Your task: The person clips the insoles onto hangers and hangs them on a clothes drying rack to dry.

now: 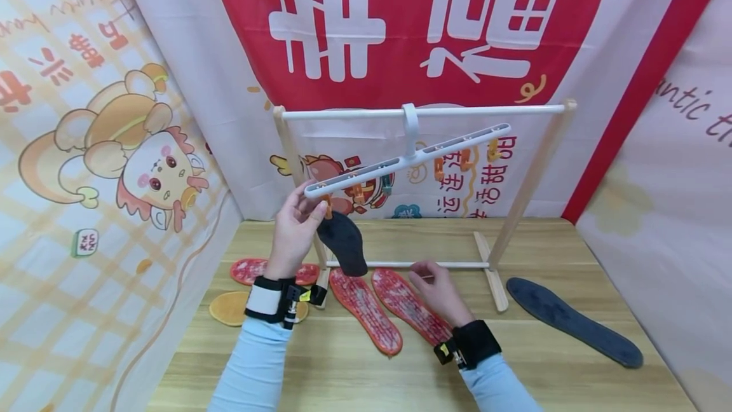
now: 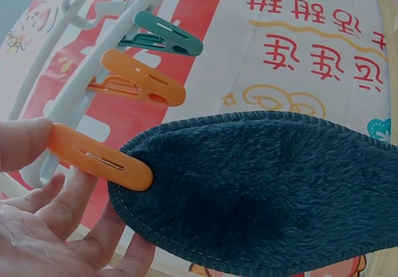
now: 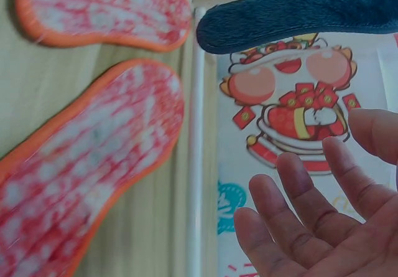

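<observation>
My left hand [image 1: 294, 227] pinches an orange clothespin [image 2: 102, 159] at the lower left end of a white clip hanger [image 1: 408, 159]. The clothespin bites the edge of a dark fuzzy insole [image 2: 267, 190], which hangs below the bar in the head view. More pins, an orange one [image 2: 143, 78] and a green one [image 2: 168, 34], hang farther along the bar. My right hand [image 1: 437, 291] holds nothing, its fingers relaxed in the right wrist view, above a red-and-white insole [image 1: 400, 301]. The hanger tilts, its left end low, hooked on the top rod [image 1: 486, 110].
A wooden rack with a lower rod [image 1: 400, 264] stands on the wood-grain table [image 1: 343, 374]. Another red-and-white insole [image 1: 368, 316] lies mid-table. A tan insole [image 1: 229, 308] and a red one [image 1: 248, 270] lie left; a dark insole [image 1: 572, 320] lies right.
</observation>
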Demonstrator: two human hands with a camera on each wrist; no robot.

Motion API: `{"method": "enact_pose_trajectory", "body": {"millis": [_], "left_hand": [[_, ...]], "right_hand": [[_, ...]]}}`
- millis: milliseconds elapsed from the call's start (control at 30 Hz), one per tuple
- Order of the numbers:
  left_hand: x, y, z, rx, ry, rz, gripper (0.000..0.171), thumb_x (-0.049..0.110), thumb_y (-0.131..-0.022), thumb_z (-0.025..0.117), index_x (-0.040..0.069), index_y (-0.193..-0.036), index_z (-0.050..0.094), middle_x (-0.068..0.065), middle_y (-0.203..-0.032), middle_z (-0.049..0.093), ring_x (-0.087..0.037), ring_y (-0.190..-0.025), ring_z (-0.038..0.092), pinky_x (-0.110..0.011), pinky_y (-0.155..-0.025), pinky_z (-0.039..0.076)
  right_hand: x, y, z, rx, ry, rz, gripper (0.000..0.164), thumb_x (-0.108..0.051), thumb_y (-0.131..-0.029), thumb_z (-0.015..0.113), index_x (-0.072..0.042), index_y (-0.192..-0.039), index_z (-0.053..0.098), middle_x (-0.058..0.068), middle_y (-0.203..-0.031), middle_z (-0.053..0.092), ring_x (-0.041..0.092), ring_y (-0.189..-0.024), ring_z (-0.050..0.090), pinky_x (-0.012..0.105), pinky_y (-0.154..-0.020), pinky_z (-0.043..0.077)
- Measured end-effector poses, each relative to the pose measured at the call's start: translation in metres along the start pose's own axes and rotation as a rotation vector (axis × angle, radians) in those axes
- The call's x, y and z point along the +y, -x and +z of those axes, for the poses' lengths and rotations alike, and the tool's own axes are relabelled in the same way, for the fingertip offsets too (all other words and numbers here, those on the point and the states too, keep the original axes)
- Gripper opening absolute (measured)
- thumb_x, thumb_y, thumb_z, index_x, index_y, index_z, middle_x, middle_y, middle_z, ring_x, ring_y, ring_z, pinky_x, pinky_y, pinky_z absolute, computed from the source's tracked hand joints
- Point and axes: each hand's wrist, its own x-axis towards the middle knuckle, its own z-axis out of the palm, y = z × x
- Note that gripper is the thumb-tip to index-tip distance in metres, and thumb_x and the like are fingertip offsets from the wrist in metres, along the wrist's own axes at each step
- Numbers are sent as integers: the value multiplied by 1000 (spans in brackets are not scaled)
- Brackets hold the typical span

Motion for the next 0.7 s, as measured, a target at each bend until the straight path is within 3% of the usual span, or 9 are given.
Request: {"method": "enact_pose_trajectory", "body": {"millis": [167, 533, 700], "left_hand": [[0, 1, 1, -4, 10, -18, 56, 23, -99, 62, 9, -149, 41, -8, -137, 58, -19, -124, 56, -37, -105, 44], [-3, 12, -6, 39, 1, -48, 58, 26, -97, 66, 15, -149, 41, -6, -138, 56, -21, -125, 53, -35, -102, 46], [-11, 23, -13, 85, -32, -110, 61, 34, -96, 66, 19, -149, 41, -3, -139, 56, -19, -129, 50, -38, -106, 43]], "right_hand": [[14, 5, -3, 29, 23, -12, 23, -19, -99, 64, -7, -118, 66, 6, -109, 66, 24, -105, 61, 44, -91, 50], [27, 17, -9, 20, 103, 55, 25, -21, -99, 63, -9, -121, 65, 5, -110, 65, 23, -103, 62, 44, -90, 51], [29, 19, -11, 20, 131, 26, 25, -21, -99, 63, -8, -120, 65, 5, -108, 65, 24, -102, 62, 44, -89, 52]]}}
